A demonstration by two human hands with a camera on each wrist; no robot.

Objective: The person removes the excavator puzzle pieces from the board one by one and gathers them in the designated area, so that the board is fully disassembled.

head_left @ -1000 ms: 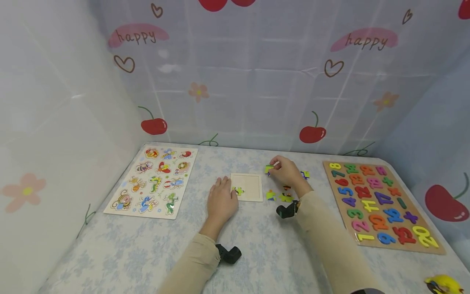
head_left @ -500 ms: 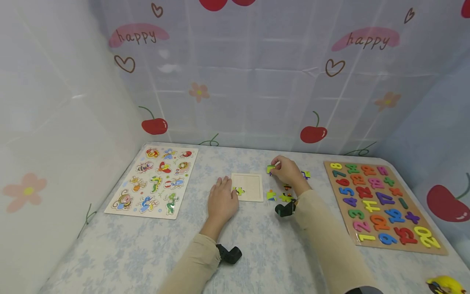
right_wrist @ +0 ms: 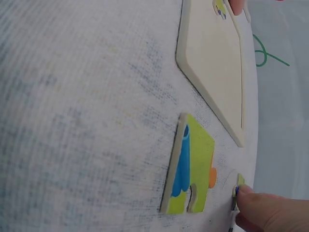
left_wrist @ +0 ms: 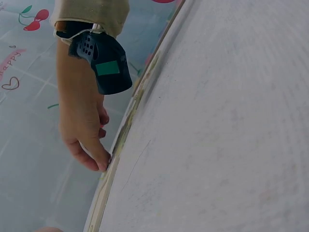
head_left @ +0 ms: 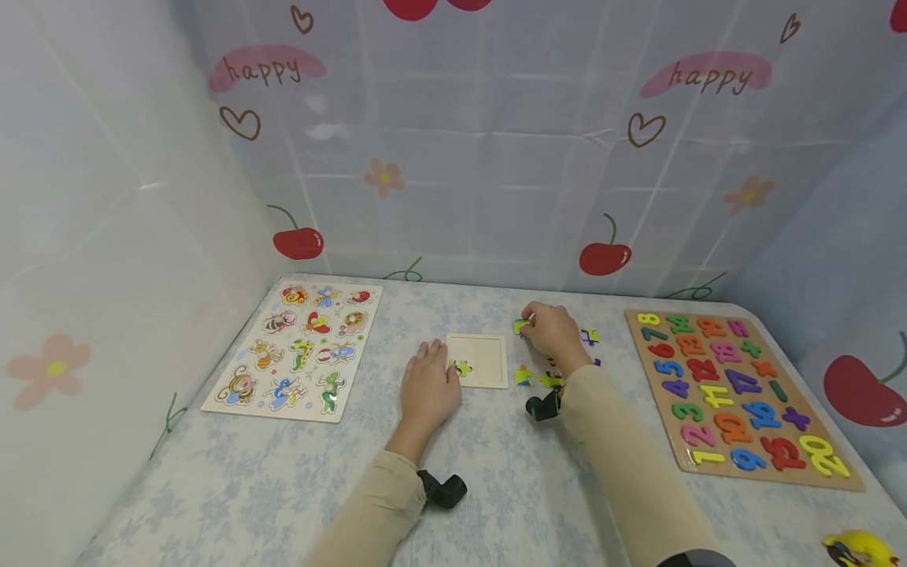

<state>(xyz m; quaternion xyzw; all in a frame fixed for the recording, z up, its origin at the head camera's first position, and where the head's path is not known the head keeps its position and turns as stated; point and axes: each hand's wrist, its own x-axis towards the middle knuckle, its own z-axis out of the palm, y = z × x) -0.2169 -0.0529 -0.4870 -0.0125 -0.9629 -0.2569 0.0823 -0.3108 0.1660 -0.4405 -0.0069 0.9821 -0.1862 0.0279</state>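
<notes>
My left hand (head_left: 429,383) lies with fairly straight fingers along the left side of a small wooden puzzle tray (head_left: 476,384), touching its edge. Inside the tray's lower left sits one green puzzle piece (head_left: 464,368). Beyond the tray's right side, my right hand (head_left: 553,329) pinches a green puzzle piece (head_left: 520,325) at the tabletop. In the right wrist view, thumb and finger meet at that piece (right_wrist: 241,180), partly hidden by the fingers. Nearer that camera lies a loose green puzzle piece with a blue shape (right_wrist: 195,159).
Several loose puzzle pieces (head_left: 523,376) lie below and right of my right hand, some covered by its wrist. An insect puzzle board (head_left: 294,346) is at the left, a number board (head_left: 737,394) at the right. A yellow toy (head_left: 859,547) sits at the near right corner.
My right wrist and forearm have shifted slightly left and toward me, while its fingertips stay at the same puzzle piece. The left hand has stayed put.
</notes>
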